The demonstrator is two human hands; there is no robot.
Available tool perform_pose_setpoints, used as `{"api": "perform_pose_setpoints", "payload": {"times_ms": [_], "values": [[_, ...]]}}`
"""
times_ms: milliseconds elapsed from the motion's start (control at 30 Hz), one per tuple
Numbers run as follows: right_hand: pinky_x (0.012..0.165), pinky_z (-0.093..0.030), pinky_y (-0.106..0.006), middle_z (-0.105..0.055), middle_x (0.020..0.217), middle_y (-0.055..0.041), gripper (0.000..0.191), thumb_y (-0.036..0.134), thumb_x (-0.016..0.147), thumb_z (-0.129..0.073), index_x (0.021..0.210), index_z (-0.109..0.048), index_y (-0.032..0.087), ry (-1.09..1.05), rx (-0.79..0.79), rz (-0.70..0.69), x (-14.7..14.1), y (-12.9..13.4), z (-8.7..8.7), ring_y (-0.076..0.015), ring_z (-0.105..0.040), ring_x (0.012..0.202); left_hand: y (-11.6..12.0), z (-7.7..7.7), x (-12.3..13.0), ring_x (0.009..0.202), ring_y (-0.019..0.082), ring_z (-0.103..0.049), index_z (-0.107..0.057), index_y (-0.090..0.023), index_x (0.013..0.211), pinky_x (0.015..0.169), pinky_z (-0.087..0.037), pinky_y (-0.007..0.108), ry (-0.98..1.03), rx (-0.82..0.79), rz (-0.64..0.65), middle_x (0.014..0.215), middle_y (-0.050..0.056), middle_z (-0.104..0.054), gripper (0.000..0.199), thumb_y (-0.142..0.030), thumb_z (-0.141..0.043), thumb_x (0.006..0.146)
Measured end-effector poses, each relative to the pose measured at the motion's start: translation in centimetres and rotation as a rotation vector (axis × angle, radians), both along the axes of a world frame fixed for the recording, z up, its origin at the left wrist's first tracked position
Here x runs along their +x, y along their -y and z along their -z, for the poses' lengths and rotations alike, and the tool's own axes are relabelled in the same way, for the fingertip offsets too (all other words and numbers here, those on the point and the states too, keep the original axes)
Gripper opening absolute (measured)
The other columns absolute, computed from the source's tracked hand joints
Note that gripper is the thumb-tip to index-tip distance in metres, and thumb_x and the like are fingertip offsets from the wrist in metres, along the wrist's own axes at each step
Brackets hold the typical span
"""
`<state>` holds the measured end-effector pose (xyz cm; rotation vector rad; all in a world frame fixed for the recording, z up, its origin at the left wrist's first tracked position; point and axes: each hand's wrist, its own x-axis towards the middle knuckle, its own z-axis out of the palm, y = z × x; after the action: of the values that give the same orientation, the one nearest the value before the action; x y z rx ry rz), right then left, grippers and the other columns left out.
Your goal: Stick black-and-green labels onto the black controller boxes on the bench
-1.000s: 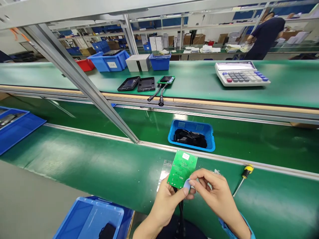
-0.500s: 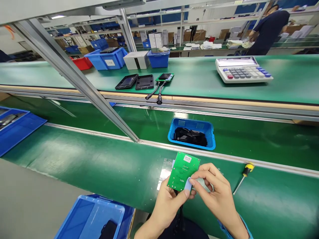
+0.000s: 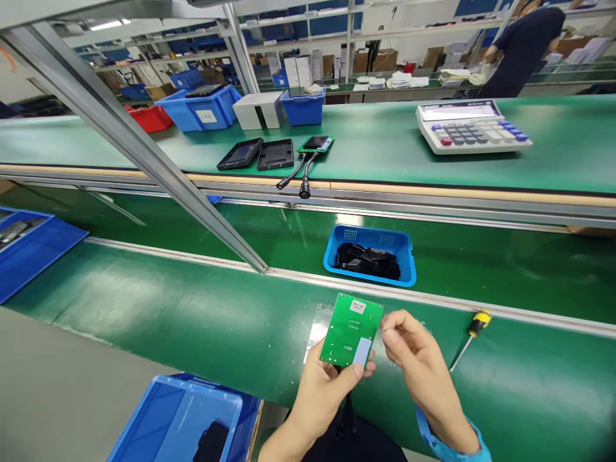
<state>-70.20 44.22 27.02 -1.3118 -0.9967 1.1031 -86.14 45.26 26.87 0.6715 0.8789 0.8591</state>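
My left hand (image 3: 327, 388) grips a green circuit board (image 3: 350, 324) by its lower edge, thumb on the front. A white label is near the board's top, and a pale blue pad (image 3: 362, 351) lies flat at its lower right corner. Dark cables hang below the board. Just right of the board, apart from it, is my right hand (image 3: 416, 359), its thumb and fingertips pinched together. What is between them, if anything, is too small to make out. A clear plastic bag (image 3: 317, 328) lies on the bench, partly behind the board.
A yellow-and-black screwdriver (image 3: 471, 338) lies to the right. Behind the board stands a blue basket (image 3: 414, 256) of black parts. The upper shelf holds a calculator (image 3: 474, 138), black casings (image 3: 276, 154) and another board with cables (image 3: 315, 144). A blue bin (image 3: 158, 410) is at lower left.
My right hand has let go of the pale blue pad and drawn back to the right. The pad now lies flat on the board. My left hand keeps its hold.
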Motion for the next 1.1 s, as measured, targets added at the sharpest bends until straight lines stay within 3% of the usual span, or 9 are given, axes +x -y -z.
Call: {"api": "perform_pose_setpoints", "payload": {"times_ms": [100, 333, 400, 500, 600, 767, 933, 1000, 1100], "values": [[0.047, -0.028, -0.024, -0.043, 0.069, 0.0035, 0.023, 0.046, 0.093, -0.057, 0.089, -0.056, 0.023, -0.205, -0.057, 0.014, 0.6, -0.1, 0.7, -0.0102, -0.033, 0.054, 0.0, 0.4, -0.1, 0.079, 0.026, -0.073, -0.069, -0.013, 0.096, 0.075, -0.061, 0.036, -0.006, -0.043, -0.012, 0.089, 0.010, -0.076, 0.034, -0.029, -0.085, 0.070], [0.050, -0.030, -0.023, -0.041, 0.066, 0.0047, 0.022, 0.044, 0.093, -0.057, 0.087, -0.056, 0.022, -0.011, -0.052, 0.056, 1.6, -0.9, 1.8, -0.0102, -0.035, 0.056, -1.3, 0.3, -1.2, 0.078, 0.025, -0.073, -0.070, -0.013, 0.094, 0.074, -0.062, 0.036, 0.044, -0.060, -0.085, 0.089, 0.011, -0.076, 0.034, -0.024, -0.086, 0.067], [0.052, -0.033, -0.023, -0.045, 0.068, 0.0037, 0.026, 0.047, 0.093, -0.054, 0.086, -0.055, 0.022, 0.110, -0.056, 0.140, 2.6, -1.9, 3.5, -0.0105, -0.038, 0.057, -2.6, 0.4, -2.8, 0.083, 0.027, -0.073, -0.071, -0.012, 0.093, 0.078, -0.062, 0.040, 0.084, -0.069, -0.183, 0.092, 0.012, -0.076, 0.033, -0.025, -0.086, 0.067], [0.052, -0.035, -0.024, -0.053, 0.071, 0.0016, 0.033, 0.052, 0.090, -0.054, 0.085, -0.057, 0.020, 0.239, -0.097, 0.195, 4.1, -3.5, 8.5, -0.0116, -0.044, 0.058, -4.9, 1.9, -5.8, 0.085, 0.028, -0.073, -0.070, -0.010, 0.093, 0.080, -0.061, 0.042, 0.114, -0.151, -0.418, 0.096, 0.015, -0.075, 0.032, -0.026, -0.084, 0.069], [0.054, -0.041, -0.027, -0.059, 0.067, 0.0003, 0.040, 0.056, 0.087, -0.053, 0.078, -0.060, 0.018, 0.355, -0.150, 0.139, 4.3, -4.6, 15.1, -0.0145, -0.053, 0.059, -6.6, 5.6, -8.0, 0.078, 0.023, -0.073, -0.068, -0.011, 0.096, 0.076, -0.062, 0.036, 0.107, -0.264, -0.562, 0.093, 0.012, -0.075, 0.018, -0.019, -0.073, 0.080], [0.066, -0.050, -0.030, -0.063, 0.074, 0.0008, 0.032, 0.043, 0.093, -0.058, 0.078, -0.062, 0.015, 0.576, -0.140, -0.095, 0.9, -5.3, 24.3, -0.0129, -0.060, 0.067, -6.3, 15.0, -7.8, 0.068, 0.017, -0.071, -0.065, -0.007, 0.093, 0.068, -0.060, 0.029, 0.137, -0.491, -0.512, 0.085, 0.013, -0.074, 0.014, -0.017, -0.056, 0.093], [0.081, -0.052, -0.037, -0.065, 0.094, -0.0034, 0.020, 0.034, 0.093, -0.060, 0.088, -0.064, 0.015, 0.792, -0.026, -0.310, -2.6, -6.8, 29.4, -0.0183, -0.062, 0.093, -3.5, 23.9, -5.4, 0.074, 0.017, -0.071, -0.064, -0.005, 0.098, 0.071, -0.058, 0.027, 0.157, -0.621, -0.481, 0.089, 0.013, -0.074, 0.018, -0.022, -0.057, 0.095], [0.083, -0.052, -0.038, -0.065, 0.096, -0.0037, 0.018, 0.032, 0.093, -0.060, 0.089, -0.064, 0.016, 0.868, 0.013, -0.375, -3.2, -7.5, 30.8, -0.0185, -0.062, 0.094, -2.5, 26.4, -4.9, 0.078, 0.017, -0.072, -0.064, -0.006, 0.103, 0.073, -0.058, 0.029, 0.152, -0.642, -0.486, 0.092, 0.013, -0.074, 0.021, -0.023, -0.055, 0.096], [0.084, -0.053, -0.039, -0.066, 0.095, -0.0030, 0.016, 0.031, 0.094, -0.059, 0.089, -0.064, 0.016, 0.956, 0.059, -0.459, -3.4, -8.1, 32.4, -0.0172, -0.063, 0.091, -1.5, 28.6, -5.0, 0.083, 0.017, -0.071, -0.063, -0.007, 0.108, 0.076, -0.058, 0.031, 0.158, -0.636, -0.481, 0.098, 0.012, -0.073, 0.023, -0.026, -0.054, 0.097]]}}
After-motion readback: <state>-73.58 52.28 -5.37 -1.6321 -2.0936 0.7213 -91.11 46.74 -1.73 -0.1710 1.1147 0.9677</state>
